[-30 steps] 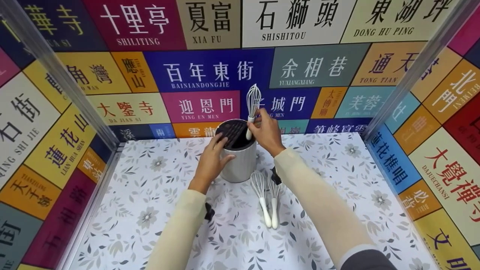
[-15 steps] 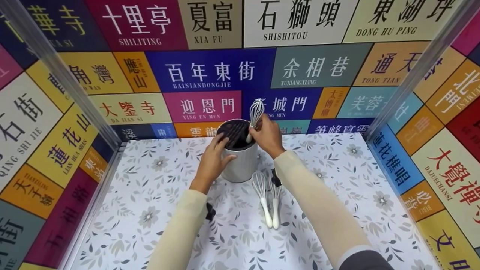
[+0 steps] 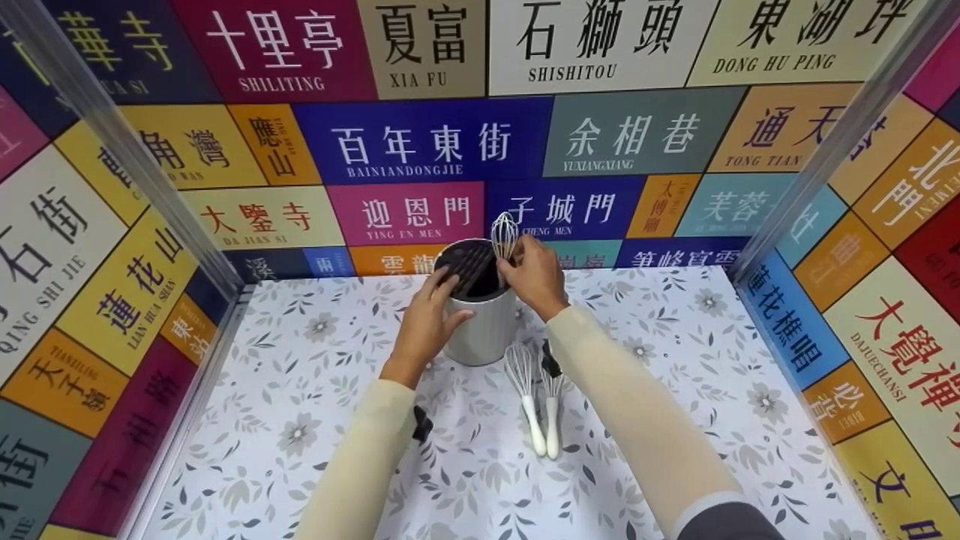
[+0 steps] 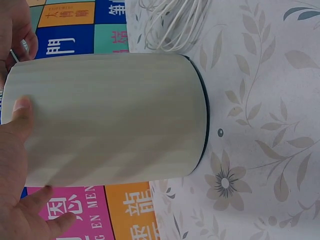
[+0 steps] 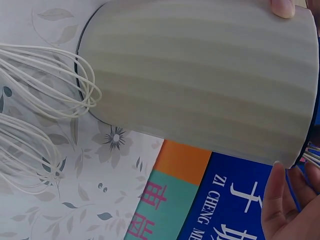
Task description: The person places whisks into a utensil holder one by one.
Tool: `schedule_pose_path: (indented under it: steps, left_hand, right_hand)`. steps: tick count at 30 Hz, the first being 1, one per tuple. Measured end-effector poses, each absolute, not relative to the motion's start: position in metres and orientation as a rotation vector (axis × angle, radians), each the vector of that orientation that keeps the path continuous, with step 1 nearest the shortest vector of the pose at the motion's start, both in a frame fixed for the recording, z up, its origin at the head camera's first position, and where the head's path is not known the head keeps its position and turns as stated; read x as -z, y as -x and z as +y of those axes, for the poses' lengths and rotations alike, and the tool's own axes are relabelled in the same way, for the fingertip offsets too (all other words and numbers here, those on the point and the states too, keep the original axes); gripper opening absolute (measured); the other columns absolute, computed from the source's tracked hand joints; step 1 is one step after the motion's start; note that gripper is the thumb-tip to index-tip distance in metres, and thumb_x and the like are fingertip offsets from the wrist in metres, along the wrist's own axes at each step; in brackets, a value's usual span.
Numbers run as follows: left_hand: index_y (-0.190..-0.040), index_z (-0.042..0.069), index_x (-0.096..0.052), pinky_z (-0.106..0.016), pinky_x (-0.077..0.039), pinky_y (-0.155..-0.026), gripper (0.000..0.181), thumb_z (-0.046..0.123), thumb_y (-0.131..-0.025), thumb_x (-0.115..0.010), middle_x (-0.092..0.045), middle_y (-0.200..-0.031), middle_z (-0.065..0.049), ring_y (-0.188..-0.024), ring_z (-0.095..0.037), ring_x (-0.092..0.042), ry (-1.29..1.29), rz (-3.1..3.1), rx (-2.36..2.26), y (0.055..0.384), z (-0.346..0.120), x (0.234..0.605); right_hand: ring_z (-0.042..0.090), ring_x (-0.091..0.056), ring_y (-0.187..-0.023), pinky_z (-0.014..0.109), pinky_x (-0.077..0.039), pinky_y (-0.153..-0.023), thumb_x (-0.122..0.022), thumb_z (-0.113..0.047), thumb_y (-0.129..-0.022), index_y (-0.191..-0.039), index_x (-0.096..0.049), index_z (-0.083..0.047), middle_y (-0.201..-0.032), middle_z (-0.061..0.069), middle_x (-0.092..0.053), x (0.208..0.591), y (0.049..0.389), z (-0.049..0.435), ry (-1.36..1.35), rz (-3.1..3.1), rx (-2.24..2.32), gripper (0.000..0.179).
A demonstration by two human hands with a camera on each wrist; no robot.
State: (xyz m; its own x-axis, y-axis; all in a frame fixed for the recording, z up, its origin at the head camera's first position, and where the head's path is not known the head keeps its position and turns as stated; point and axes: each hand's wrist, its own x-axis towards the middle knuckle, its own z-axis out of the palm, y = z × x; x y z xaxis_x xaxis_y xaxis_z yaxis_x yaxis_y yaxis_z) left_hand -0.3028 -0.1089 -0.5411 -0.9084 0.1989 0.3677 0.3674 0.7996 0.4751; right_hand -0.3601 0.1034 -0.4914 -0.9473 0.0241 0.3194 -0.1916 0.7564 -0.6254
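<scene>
A pale cylindrical utensil holder [image 3: 478,334] with a dark slotted insert [image 3: 471,259] stands upright on the table. My left hand [image 3: 426,319] holds it near the top, thumb [image 4: 22,112] on the front wall and fingers over the left rim. Over the right side of its mouth, my right hand [image 3: 535,274] pinches a white wire whisk [image 3: 505,232], wires up. The whisk's handle is hidden by the fingers and the holder. Two more whisks, the left one [image 3: 523,371] and the right one [image 3: 553,386], lie side by side in front, wires toward the holder.
A white tablecloth [image 3: 315,450] with grey leaves and flowers covers the table. Colourful panels with printed characters [image 3: 420,142] surround it at the back and sides, and clear corner posts [image 3: 806,142] rise at both back corners.
My right hand has lowered the whisk into the holder's mouth, and it is more upright than half a second ago. My left hand has stayed on the holder.
</scene>
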Motion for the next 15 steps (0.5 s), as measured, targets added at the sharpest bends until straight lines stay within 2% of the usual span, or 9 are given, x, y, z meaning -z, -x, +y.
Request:
schedule_pose_path:
  steps: [4, 15]
  left_hand:
    - [-0.151, 0.015, -0.052, -0.048, -0.041, -0.118, 0.068, 0.046, -0.093, -0.071, -0.039, -0.162, -0.008, -0.141, -0.033, -0.049, 0.422, -2.709, 0.802, 0.3033, -0.1083, 0.541]
    - [-0.15, 0.015, -0.052, -0.049, -0.041, -0.117, 0.069, 0.046, -0.092, -0.072, -0.04, -0.162, -0.008, -0.14, -0.034, -0.05, 0.417, -2.7, 0.811, 0.303, -0.1081, 0.5403]
  right_hand:
    - [0.026, -0.062, -0.088, 0.044, -0.052, -0.074, -0.077, -0.033, -0.088, -0.099, -0.062, -0.008, -0.097, 0.007, -0.064, 0.4953, 0.3578, 0.1038, -0.102, -2.651, -0.995, 0.032]
    - [0.027, -0.063, -0.09, 0.047, -0.052, -0.075, -0.075, -0.034, -0.09, -0.103, -0.063, -0.01, -0.107, 0.01, -0.067, 0.4951, 0.3551, 0.1063, -0.065, -2.668, -1.034, 0.03]
